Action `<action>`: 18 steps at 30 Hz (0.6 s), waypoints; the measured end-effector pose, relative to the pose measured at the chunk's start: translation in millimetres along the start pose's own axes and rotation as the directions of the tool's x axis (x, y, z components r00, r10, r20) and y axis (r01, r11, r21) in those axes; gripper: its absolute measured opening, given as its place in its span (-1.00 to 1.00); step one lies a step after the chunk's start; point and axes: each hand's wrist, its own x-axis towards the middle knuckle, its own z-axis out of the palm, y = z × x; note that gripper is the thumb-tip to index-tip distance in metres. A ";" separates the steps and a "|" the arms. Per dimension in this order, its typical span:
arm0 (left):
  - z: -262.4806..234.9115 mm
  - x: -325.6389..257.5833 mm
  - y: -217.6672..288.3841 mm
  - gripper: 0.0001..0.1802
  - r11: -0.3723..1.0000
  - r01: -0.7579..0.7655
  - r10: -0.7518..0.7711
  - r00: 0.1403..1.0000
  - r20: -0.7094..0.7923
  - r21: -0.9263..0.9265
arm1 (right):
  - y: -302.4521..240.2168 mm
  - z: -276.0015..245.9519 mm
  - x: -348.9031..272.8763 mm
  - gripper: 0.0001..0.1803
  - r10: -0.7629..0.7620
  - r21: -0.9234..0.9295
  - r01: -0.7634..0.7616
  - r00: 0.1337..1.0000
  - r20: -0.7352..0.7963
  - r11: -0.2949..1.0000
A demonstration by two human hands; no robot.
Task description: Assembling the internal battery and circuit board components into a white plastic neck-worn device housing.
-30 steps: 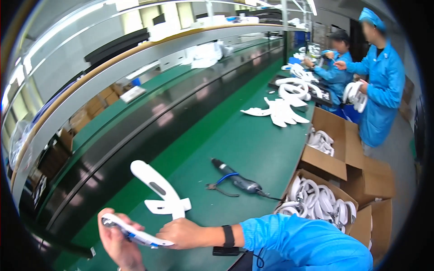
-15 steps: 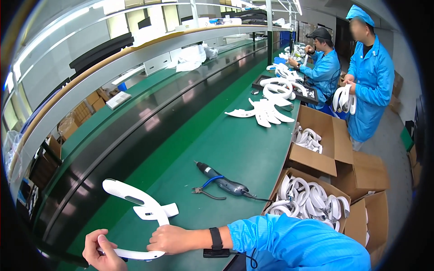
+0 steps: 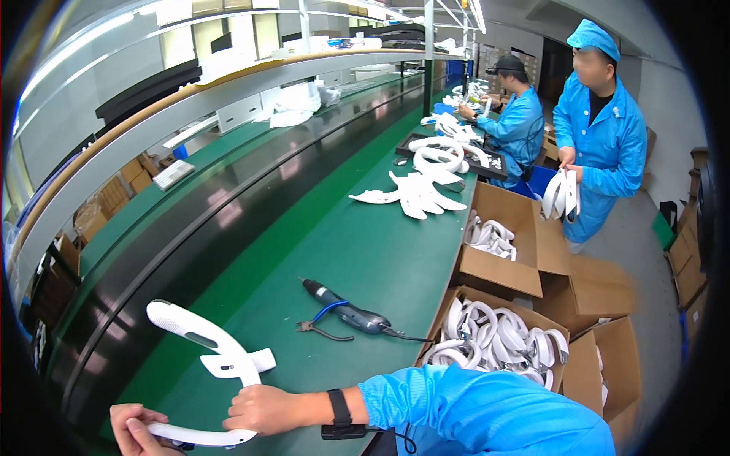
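At the lower left, my right hand (image 3: 262, 410) is closed around the bend of a white curved plastic part (image 3: 196, 327). Its upper arm bears a dark oval inset and reaches up over the bench. The fingers of my left hand (image 3: 138, 432) grip the end of the lower white arc (image 3: 201, 436), which runs to my right fist. My fist hides whether arc and upper arm are one piece. Behind the bend lies a smaller white piece (image 3: 236, 363) with a small dark slot. Right of it are blue-handled cutters (image 3: 325, 324) and a dark electric screwdriver (image 3: 346, 306), its cord trailing over the edge.
Cardboard boxes (image 3: 498, 277) of white curved parts stand along the bench's right edge. White blade-shaped pieces (image 3: 414, 196) and rings lie farther up the green bench (image 3: 319, 251). A seated person (image 3: 517, 121) works beyond; another person (image 3: 601, 129) stands holding white parts. A dark conveyor strip (image 3: 228, 216) runs alongside.
The whole view has swung slightly right, so the bench things appear farther left. Both hands keep their hold on the white part. The standing person's head has turned somewhat.
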 end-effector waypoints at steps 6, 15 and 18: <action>-23.7 8.1 -19.0 -0.47 0.907 0.421 -0.408 0.886 0.219 -0.012 | -2.3 0.3 -0.5 -0.81 0.048 -0.031 -0.049 0.999 -0.014 0.998; -24.2 -14.5 -16.8 -0.63 0.977 0.093 -0.061 0.984 0.169 -0.190 | -8.5 7.6 0.4 -0.87 0.032 0.008 -0.031 0.995 -0.094 0.999; -39.0 -9.8 -36.9 -0.55 0.969 -0.119 0.160 0.970 0.186 -0.216 | -8.8 7.8 1.9 -0.86 0.024 0.024 -0.022 0.993 -0.119 0.999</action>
